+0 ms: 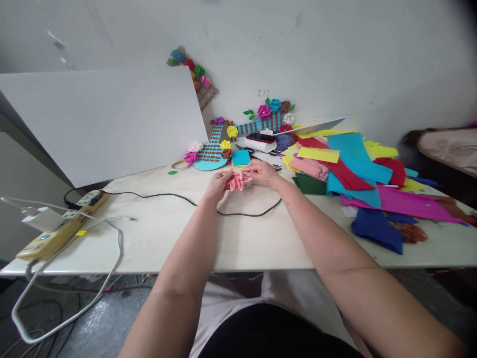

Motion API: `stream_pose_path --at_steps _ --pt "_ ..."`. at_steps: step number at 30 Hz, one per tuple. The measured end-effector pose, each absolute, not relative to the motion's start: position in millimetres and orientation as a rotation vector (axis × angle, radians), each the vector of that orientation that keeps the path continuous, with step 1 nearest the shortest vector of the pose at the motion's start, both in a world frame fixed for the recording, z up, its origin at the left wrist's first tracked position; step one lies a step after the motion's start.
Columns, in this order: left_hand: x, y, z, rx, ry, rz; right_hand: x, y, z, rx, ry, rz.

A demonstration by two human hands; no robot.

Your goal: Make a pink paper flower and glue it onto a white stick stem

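Note:
Between my two hands, a little above the white table [167,248], is a pink paper flower [236,183] with ruffled petals. My left hand [219,185] grips its left side, fingers closed on it. On the other side my right hand [262,173] pinches the flower's upper right edge. Just behind my hands lies a small stack of blue and yellow paper squares [241,158]. Beyond it are a blue guitar-shaped craft [211,149] with brown strips and several paper flowers, and a phone [262,138] on a white block.
Coloured crepe paper [354,164] is heaped on the right. A yellow power strip [63,226] with a white charger and cables sits at the left edge. One black cable [249,215] crosses the table below my hands. A white board [104,119] leans at the back left.

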State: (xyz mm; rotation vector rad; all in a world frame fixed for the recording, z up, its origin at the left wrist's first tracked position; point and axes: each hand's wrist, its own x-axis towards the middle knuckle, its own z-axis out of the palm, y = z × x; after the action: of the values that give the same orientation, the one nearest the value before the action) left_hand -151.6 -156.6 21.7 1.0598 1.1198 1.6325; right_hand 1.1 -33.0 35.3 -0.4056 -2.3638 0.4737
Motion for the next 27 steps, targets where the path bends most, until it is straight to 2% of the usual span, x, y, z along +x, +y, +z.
stream_pose_path --at_steps 18,27 --pt "-157.6 -156.4 21.7 1.212 1.164 1.541 10.8 -25.0 33.1 -0.347 -2.415 0.670" --pt "-156.5 -156.0 21.2 1.168 1.146 1.569 9.0 -24.1 32.2 -0.365 -2.392 0.648"
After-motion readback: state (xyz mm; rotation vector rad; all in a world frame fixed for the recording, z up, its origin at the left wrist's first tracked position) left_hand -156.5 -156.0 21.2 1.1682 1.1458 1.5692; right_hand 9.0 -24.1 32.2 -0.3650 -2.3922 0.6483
